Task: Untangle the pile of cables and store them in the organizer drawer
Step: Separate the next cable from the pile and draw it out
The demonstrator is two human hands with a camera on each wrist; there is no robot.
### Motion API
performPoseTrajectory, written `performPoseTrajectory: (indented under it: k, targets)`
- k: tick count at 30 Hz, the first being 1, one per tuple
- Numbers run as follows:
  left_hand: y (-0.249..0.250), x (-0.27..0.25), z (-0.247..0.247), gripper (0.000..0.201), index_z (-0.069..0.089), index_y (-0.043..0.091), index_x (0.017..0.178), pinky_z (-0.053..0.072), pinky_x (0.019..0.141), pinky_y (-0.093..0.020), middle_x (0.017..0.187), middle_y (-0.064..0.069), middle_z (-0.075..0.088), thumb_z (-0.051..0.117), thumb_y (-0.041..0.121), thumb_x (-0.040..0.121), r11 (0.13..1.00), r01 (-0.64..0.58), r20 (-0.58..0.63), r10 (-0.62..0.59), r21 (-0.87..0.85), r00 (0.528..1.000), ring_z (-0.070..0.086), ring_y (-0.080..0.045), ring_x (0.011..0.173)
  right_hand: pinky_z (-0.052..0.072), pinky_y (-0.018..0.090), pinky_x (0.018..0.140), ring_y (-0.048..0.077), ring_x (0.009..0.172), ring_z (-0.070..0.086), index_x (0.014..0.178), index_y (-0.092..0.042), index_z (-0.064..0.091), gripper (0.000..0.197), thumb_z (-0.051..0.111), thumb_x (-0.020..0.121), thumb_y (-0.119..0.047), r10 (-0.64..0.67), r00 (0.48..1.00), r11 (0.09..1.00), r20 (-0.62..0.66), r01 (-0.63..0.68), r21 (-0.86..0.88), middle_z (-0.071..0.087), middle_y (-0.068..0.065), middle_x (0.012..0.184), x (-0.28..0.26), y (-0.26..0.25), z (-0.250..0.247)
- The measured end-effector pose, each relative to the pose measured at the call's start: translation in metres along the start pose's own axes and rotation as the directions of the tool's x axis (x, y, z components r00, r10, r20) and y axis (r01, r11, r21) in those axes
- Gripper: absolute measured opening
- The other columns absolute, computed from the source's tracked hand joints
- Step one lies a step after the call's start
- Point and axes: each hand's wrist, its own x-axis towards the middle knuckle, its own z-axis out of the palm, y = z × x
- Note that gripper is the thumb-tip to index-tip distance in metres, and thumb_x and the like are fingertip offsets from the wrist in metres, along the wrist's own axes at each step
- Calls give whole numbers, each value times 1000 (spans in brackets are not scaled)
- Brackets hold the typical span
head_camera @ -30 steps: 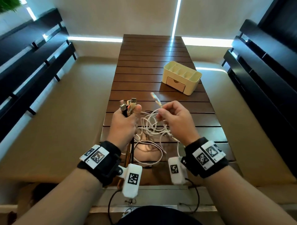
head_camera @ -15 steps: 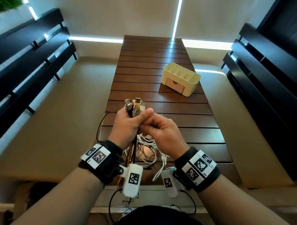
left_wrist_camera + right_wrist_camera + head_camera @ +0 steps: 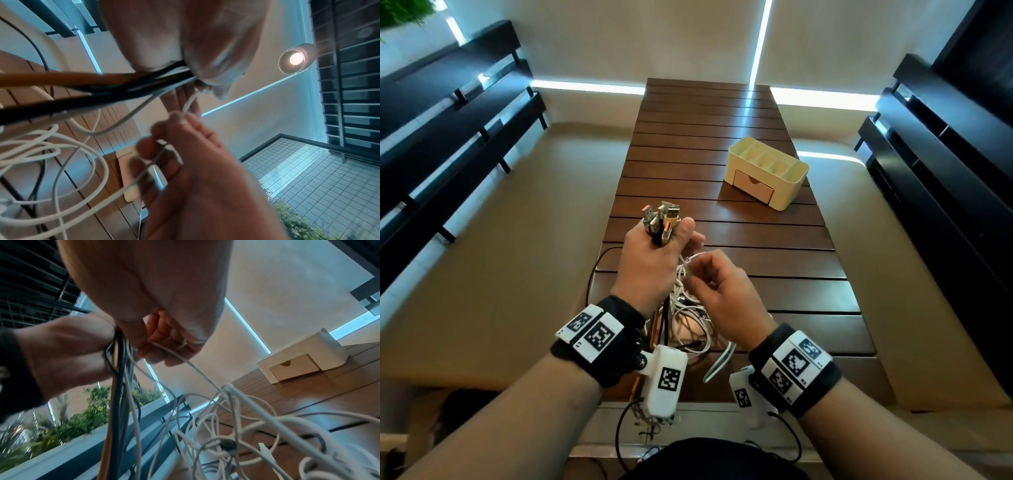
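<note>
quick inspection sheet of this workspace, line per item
surface: slatted wooden table
job's things: cream organizer far right, drawer closed; cable tangle at near edge
clutter: nothing seen
hands: left hand grips a bundle of plugs upright; right hand pinches a white cable
cables: white, black and orange strands, still knotted
surroundings: dark benches both sides, plants, wall lamp

Bare forearms, a black wristband [image 3: 599,356] on each wrist carrying white square-code tags [image 3: 796,359], white tagged camera pods [image 3: 667,383] trailing thin black leads.
</note>
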Motion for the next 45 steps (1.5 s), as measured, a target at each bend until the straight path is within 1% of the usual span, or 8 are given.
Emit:
performPoseTrajectory:
  k: [5,10,14,19,26,37,41,45]
  targets:
    - [22,6,-7,34,58,11,75,60,63,-48,56,-3,59,59,41,91,985,-12,20,16,-170,1000,65,-27,54,58,43,78,13,80,65,98,-24,61,2,60,98,-25,191,978,949,82,-162,-270,67,-5,88,-4,39,-1]
    - [33,10,-10,30,53,27,63,41,46,-27,49,5,35,61,43,87,966,-37,5,40,-254,999,36,-14,40,60,31,67,15,77,68,93,-25,59,7,57,99,-29,220,974,935,-50,-226,-275,67,-5,87,37,28,-37]
    - [24,18,-16,27,57,29,63,29,44,-26,54,5,36,74,34,83,979,23,36,-17,-201,999,30,-13,43,58,36,72,17,79,67,87,-25,60,10,63,97,-25,118,977,954,-179,-162,-254,68,-1,86,63,16,-63]
    - [1,21,-20,31,54,20,73,41,54,-23,57,13,53,84,23,78,989,42,181,-68,145,981,48,-1,50,47,17,58,0,63,52,85,-20,59,14,67,93,-12,1,998,990,-62,-10,-143,59,-5,79,56,-1,-58]
    - [0,14,0,19,66,14,80,49,61,-16,67,7,66,83,24,81,949,51,415,-184,311,891,63,-3,64,37,13,65,3,74,48,79,-21,57,24,61,84,2,-170,980,936,-100,129,-328,51,-13,80,50,0,-44]
    - [2,11,-5,23,63,1,72,42,53,-24,57,6,53,71,13,90,956,-24,277,-62,294,959,47,-9,51,47,16,81,7,88,50,101,-14,59,13,66,91,-10,-359,913,842,-192,229,-488,45,-8,104,29,32,-38]
    - [14,22,-19,28,62,19,68,34,42,-25,52,8,45,67,5,92,992,123,151,-124,11,981,36,-10,42,52,34,72,16,76,48,80,-13,53,16,58,90,-2,-252,958,766,-137,111,-633,50,-2,92,10,93,-45]
    - [41,33,-34,39,58,23,60,30,39,-20,51,5,37,66,1,92,991,102,161,-87,-88,983,29,-9,40,48,43,83,27,93,59,92,-14,60,12,50,93,-18,226,964,556,-139,-245,-794,57,3,100,-9,135,-73]
